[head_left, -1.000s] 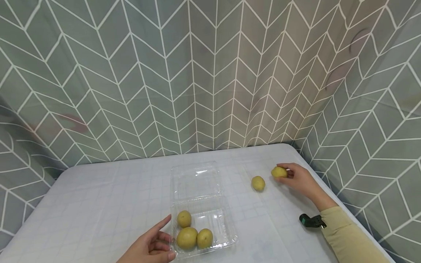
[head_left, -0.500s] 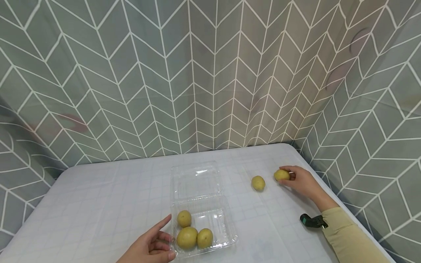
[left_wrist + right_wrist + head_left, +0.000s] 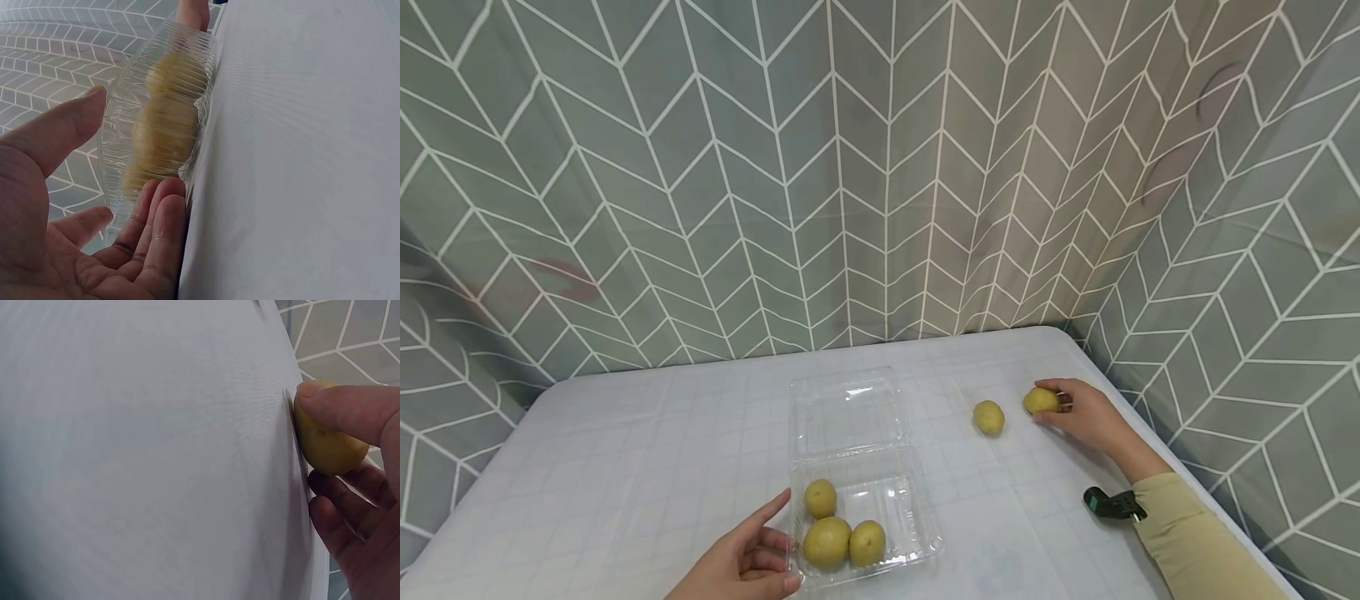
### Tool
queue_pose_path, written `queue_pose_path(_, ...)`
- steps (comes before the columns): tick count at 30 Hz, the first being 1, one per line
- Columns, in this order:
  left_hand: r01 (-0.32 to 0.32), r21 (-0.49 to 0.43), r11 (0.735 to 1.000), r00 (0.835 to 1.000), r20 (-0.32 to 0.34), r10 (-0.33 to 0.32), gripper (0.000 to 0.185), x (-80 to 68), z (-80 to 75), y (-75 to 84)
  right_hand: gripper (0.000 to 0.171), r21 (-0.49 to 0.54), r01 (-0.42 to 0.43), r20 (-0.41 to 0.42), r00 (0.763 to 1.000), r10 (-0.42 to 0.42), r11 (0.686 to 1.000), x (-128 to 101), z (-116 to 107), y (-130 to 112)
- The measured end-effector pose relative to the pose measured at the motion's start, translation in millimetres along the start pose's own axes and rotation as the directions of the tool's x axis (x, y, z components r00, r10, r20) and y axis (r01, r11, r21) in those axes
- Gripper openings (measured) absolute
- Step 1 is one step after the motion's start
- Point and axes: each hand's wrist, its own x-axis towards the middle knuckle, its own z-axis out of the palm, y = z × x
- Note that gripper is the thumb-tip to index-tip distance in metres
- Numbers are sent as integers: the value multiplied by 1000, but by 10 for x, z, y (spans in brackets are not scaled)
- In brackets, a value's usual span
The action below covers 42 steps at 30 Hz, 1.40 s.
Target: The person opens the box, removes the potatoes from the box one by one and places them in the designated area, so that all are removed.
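One yellow fruit [image 3: 1041,401] is pinched on the bench [image 3: 625,450] by the right hand [image 3: 1086,414]; the clamshell box [image 3: 865,517] is steadied by the relaxed, empty left hand [image 3: 741,562].

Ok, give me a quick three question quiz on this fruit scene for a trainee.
1. How many fruits lie in the tray?
2. True or false: the right hand grips a fruit that rests on the table.
3. What does the left hand touch? A) the loose fruit B) the tray's edge C) the black clip

Key: 1. three; 2. true; 3. B
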Motion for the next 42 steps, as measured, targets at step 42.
queue_pose_path(42, -3, -1, 1000, 1000, 6, 3, 96, -4, 3, 11, 57, -34, 88, -17, 996, -89, 996, -150, -338, -598)
